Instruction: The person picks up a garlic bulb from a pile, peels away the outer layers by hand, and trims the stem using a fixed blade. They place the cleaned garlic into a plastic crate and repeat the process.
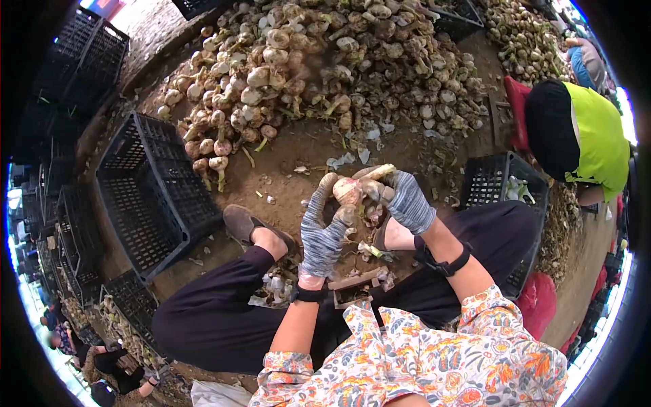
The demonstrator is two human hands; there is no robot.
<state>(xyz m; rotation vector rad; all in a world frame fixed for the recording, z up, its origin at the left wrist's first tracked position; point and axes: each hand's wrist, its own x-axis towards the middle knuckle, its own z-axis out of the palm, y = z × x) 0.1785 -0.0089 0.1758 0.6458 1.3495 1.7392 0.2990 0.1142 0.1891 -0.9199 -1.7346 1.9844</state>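
Observation:
Both my hands wear grey knitted gloves and meet over the dirt floor between my legs. My left hand is closed round the left side of a pinkish-white garlic bulb, with thumb and fingers on it. The fingers of my right hand grip the pale stalk that runs up and right from the bulb. Whether a tool is in my right hand is hidden by its fingers. Below my hands lie scraps and a small wooden piece.
A large heap of garlic fills the ground ahead. A black crate stands at left; another with some pale items is at right. A person in a yellow-green top is at far right. Another person is at lower left.

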